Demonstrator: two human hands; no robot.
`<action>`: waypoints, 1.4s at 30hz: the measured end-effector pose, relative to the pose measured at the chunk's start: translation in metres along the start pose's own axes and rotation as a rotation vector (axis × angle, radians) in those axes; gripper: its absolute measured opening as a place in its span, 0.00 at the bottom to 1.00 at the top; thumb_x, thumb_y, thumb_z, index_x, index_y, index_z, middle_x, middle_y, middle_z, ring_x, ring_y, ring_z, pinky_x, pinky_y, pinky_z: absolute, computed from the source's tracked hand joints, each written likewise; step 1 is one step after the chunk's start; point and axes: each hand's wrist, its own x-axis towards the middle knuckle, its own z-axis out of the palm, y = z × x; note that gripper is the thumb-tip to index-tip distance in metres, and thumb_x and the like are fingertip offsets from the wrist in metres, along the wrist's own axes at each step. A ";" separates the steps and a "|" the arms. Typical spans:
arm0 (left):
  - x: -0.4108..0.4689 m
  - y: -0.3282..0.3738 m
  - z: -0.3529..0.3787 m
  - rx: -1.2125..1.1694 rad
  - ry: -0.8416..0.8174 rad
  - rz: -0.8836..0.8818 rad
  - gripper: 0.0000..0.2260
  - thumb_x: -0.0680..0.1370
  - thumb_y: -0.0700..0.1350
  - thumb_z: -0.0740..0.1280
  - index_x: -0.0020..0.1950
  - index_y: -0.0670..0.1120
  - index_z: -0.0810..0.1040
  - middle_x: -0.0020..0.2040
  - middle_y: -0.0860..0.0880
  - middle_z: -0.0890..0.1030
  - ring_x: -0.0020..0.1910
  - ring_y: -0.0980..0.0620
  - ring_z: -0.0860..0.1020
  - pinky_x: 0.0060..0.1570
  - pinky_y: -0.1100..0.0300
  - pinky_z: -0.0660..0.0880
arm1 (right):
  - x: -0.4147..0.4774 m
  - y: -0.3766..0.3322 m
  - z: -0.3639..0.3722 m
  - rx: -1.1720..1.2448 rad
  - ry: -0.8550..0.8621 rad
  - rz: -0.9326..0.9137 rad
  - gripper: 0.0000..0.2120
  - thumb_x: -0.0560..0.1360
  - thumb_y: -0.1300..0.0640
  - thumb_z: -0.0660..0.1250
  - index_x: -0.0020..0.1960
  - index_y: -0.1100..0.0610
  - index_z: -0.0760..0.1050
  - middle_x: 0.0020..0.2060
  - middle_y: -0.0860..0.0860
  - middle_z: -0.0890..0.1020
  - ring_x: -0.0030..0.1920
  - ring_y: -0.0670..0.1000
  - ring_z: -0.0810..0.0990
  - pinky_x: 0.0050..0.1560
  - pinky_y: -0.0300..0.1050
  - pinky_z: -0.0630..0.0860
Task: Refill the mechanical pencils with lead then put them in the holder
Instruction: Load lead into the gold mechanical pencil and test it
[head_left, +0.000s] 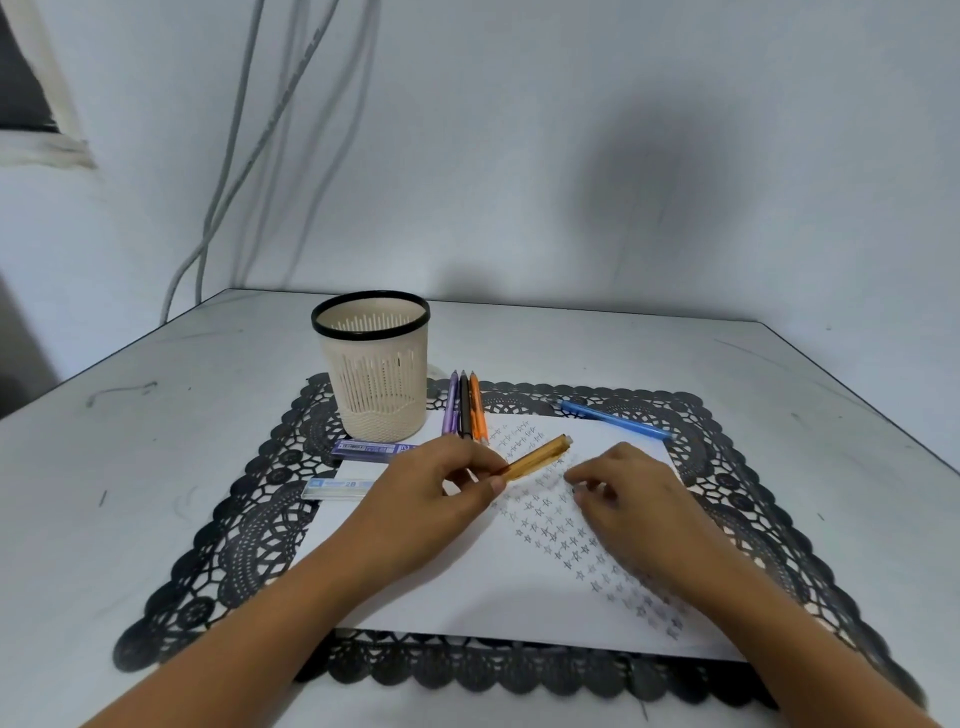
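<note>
My left hand (441, 488) grips an amber mechanical pencil (537, 457), its cap end pointing up and to the right. My right hand (623, 493) hovers just right of it over the paper, fingers pinched together; whether they hold anything small I cannot tell. A cream slotted holder (376, 374) with a black rim stands empty behind my left hand. Beside it lie a purple (450, 402), a black (464, 402) and an orange pencil (478, 405). A blue pencil (615, 420) lies at the far right. Two lead cases, one purple (366, 450) and one clear (337, 488), lie left of my hand.
A white sheet (467, 582) covered with small drawn stars lies on a black lace placemat (234, 519) on the grey table (130, 441). The wall stands close behind, with cables hanging at the left.
</note>
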 end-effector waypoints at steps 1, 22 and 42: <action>0.000 0.000 0.000 -0.002 -0.001 0.002 0.08 0.74 0.46 0.67 0.44 0.62 0.76 0.44 0.59 0.79 0.43 0.63 0.75 0.40 0.74 0.68 | 0.000 0.000 0.000 -0.011 0.006 -0.006 0.11 0.77 0.52 0.61 0.58 0.48 0.77 0.48 0.43 0.72 0.47 0.41 0.72 0.48 0.32 0.66; 0.003 -0.001 -0.001 0.009 0.010 0.039 0.10 0.74 0.44 0.67 0.43 0.61 0.76 0.43 0.59 0.79 0.43 0.63 0.75 0.40 0.74 0.68 | -0.001 -0.016 -0.023 0.778 0.147 -0.008 0.07 0.72 0.59 0.69 0.43 0.47 0.80 0.37 0.50 0.82 0.38 0.46 0.78 0.45 0.43 0.78; 0.000 -0.005 0.003 0.040 0.013 0.067 0.06 0.75 0.43 0.67 0.47 0.54 0.78 0.44 0.59 0.78 0.43 0.62 0.75 0.40 0.74 0.68 | -0.012 -0.021 -0.023 0.684 0.213 -0.080 0.09 0.71 0.61 0.70 0.47 0.49 0.82 0.38 0.49 0.83 0.33 0.48 0.74 0.32 0.31 0.69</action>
